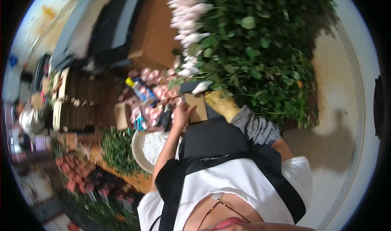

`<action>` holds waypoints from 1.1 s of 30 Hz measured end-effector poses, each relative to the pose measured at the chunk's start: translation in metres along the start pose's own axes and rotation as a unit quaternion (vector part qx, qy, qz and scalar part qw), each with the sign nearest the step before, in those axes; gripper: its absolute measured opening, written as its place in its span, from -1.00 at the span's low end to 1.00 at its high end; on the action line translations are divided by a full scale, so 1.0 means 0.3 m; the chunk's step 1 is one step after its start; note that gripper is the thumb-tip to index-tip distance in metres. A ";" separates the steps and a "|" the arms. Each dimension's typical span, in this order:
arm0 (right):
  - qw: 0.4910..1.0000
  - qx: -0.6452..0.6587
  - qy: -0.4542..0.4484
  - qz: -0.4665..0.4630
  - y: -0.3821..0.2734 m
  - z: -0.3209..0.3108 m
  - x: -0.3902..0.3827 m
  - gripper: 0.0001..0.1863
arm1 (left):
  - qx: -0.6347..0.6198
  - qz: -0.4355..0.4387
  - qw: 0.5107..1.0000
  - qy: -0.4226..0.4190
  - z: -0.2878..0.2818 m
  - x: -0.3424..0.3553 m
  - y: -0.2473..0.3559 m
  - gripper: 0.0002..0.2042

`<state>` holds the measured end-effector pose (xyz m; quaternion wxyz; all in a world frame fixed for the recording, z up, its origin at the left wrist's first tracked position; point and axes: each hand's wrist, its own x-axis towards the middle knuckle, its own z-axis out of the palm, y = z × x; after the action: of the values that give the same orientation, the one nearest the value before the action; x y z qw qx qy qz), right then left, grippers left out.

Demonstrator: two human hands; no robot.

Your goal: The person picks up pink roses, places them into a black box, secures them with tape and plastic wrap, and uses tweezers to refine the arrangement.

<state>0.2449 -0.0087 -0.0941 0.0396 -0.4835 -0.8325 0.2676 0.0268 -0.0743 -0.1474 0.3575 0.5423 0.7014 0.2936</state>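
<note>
Head view: the left hand (pixel 182 112) is laid on a flat brown card piece (pixel 196 107), fingers curled over its left edge, so the grip is taken as closed on the card. The right hand (pixel 222 103) is covered by a yellow glove; it rests at the card's right edge, just beside a white-tipped tool (pixel 202 87). Whether its grip is closed cannot be told. The card lies at the near edge of the table (pixel 106 101), touching the dark apron (pixel 211 139).

Step judged: the card is being steadied or positioned beside the bunched pink roses (pixel 188 25). A firm hold on both card edges is called for by the next move, judged only.

Packages: a spray can (pixel 140 90), yellow cap, blue body, lies tilted among pink petals near the table middle. A small open brown box (pixel 121 115) sits left of it. A large brown carton (pixel 152 31) stands at the far edge. A white bowl (pixel 150 147) is set at the near left. Labels are too blurred to tell.
</note>
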 end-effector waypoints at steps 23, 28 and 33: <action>0.995 -0.018 0.021 -0.098 -0.001 0.127 -0.007 -0.56 | 0.381 0.237 0.878 -0.167 -0.057 -0.077 0.347 -0.70; 0.958 0.233 0.011 -0.165 0.056 -0.006 -0.064 -0.61 | 0.460 0.201 0.843 -0.192 0.017 -0.080 0.268 -0.71; 0.908 0.380 0.173 -0.030 0.200 -0.367 -0.189 -0.78 | 0.387 0.143 0.895 -0.172 0.003 -0.109 0.304 -0.74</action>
<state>0.3579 0.0127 -0.0181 0.3718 -0.4450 -0.6623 0.4744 0.0828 -0.0843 -0.0689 0.1884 0.7743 0.6021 -0.0504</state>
